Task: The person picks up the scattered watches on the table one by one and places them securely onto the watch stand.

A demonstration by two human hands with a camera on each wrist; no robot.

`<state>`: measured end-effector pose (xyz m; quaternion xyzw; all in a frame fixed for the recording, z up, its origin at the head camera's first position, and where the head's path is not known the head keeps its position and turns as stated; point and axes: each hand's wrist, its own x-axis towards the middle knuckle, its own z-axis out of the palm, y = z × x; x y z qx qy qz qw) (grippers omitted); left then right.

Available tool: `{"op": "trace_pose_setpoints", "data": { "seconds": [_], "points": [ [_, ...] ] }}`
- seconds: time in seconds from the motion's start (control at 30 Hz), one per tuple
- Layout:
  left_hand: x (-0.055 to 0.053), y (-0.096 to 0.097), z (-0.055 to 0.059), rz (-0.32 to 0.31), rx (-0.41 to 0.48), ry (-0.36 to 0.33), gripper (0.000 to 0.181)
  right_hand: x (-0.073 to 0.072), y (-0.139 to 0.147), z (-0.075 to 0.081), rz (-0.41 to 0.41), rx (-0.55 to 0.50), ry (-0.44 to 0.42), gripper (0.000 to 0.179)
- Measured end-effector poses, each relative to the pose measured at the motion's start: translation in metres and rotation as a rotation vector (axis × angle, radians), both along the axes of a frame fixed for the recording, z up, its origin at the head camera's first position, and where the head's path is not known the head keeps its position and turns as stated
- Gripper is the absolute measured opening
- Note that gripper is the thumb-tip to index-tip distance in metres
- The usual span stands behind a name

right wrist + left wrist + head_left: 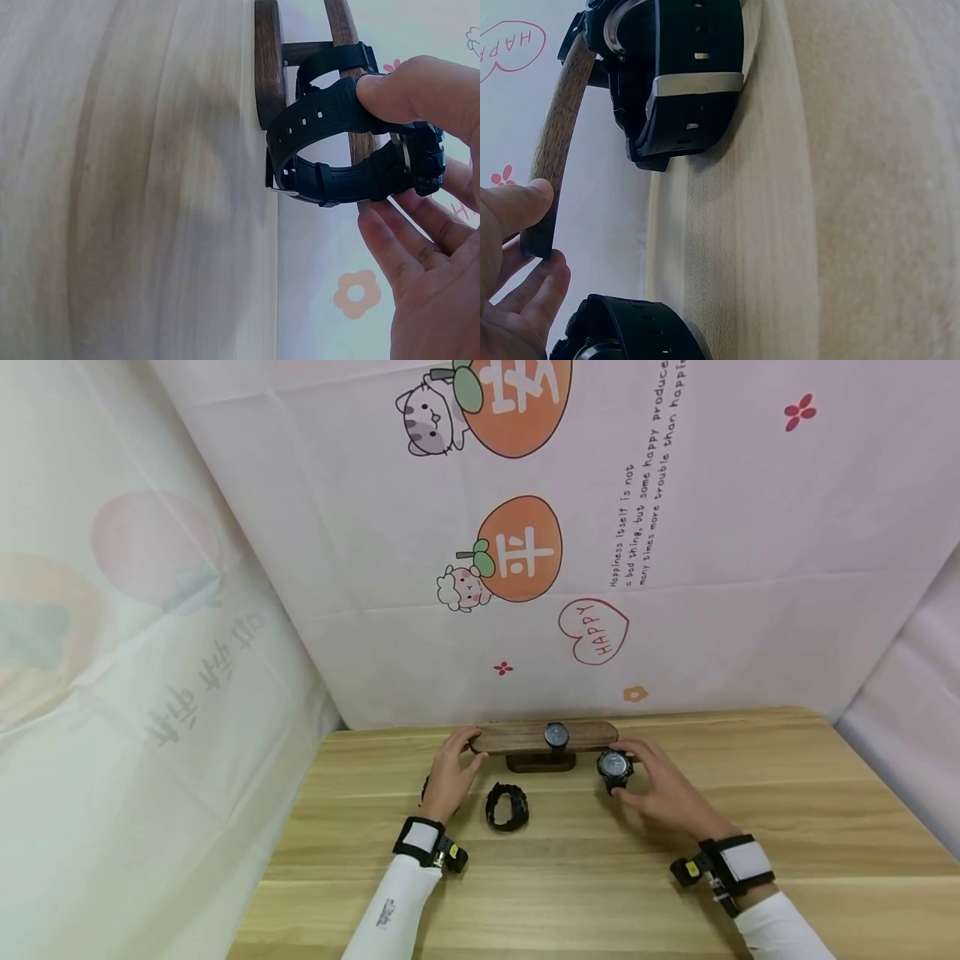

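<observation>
A dark wooden watch stand (510,739) has a long rounded bar over a small base. My left hand (450,777) pinches the bar's left end, the thumb on its near side in the left wrist view. At the right end, my right hand (660,789) holds a black wristwatch (615,766) between thumb and fingers. Its strap is closed in a loop, which overlaps the bar's end in the right wrist view (330,184). Another black wristwatch (556,737) hangs on the bar, right of the middle, dial facing up.
A black wristwatch (507,807) stands on its side on the wooden table (555,893), in front of the stand. Close by my left hand is one more watch (645,326), mostly hidden in the head view. A printed white cloth (375,635) hangs behind the table.
</observation>
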<state>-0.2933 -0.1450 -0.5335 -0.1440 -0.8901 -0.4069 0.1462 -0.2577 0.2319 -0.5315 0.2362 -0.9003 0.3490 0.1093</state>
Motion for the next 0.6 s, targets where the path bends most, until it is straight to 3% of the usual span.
{"op": "trace_pose_setpoints", "data": {
  "seconds": [0.6],
  "points": [
    [0.0029, -0.0002, 0.0047, -0.014, 0.001, -0.001, 0.049, 0.0001, 0.0064, 0.0015, -0.025, -0.016, 0.026, 0.076]
  ]
}}
